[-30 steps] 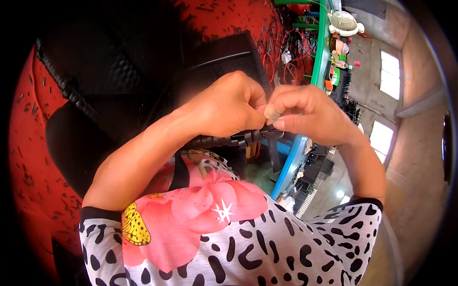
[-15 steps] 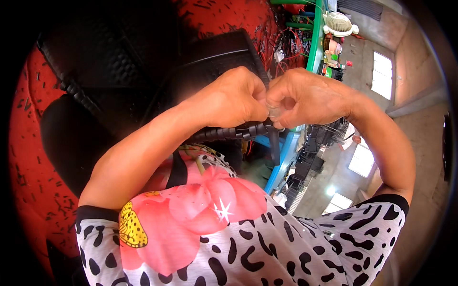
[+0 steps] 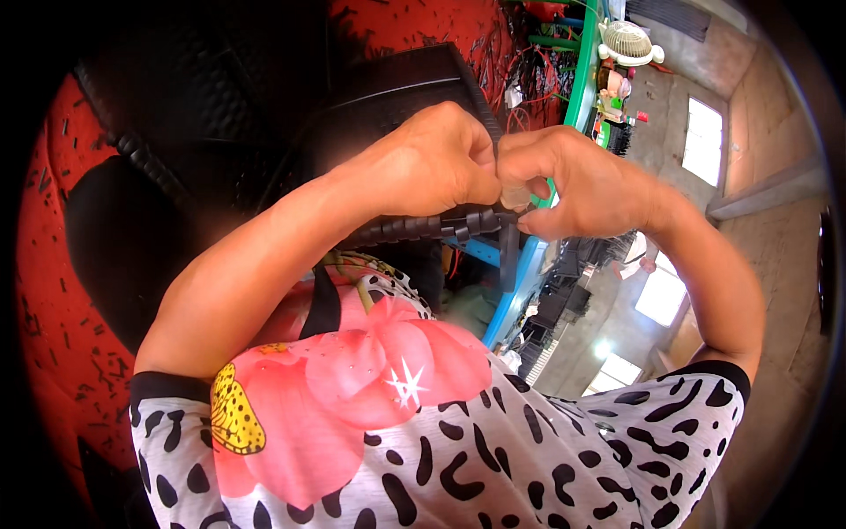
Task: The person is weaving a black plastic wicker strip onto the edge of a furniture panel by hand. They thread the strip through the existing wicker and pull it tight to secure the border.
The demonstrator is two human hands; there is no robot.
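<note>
My left hand (image 3: 448,160) is closed in a fist, fingers tucked under; whatever it grips is hidden. My right hand (image 3: 582,181) meets it knuckle to knuckle. Its fingers bend toward the left hand, and its thumb stands apart from them with a gap between. I see nothing between that thumb and the fingers. Just below both hands runs a bar wrapped in black strip (image 3: 401,231), with a dark straight leg-like piece (image 3: 508,258) dropping from its end. Behind the hands lies a black panel (image 3: 397,93) with a raised edge.
A dark woven piece (image 3: 211,106) fills the left. Red sheeting (image 3: 53,264) scattered with short black scraps lies beneath. Blue edging (image 3: 520,291) and green edging (image 3: 583,79) run along the right, with tangled wires (image 3: 538,75) nearby. A white fan (image 3: 627,42) stands farther off.
The thumb of my right hand has parted from its fingers, widening the gap. My left hand has shifted slightly up, still closed.
</note>
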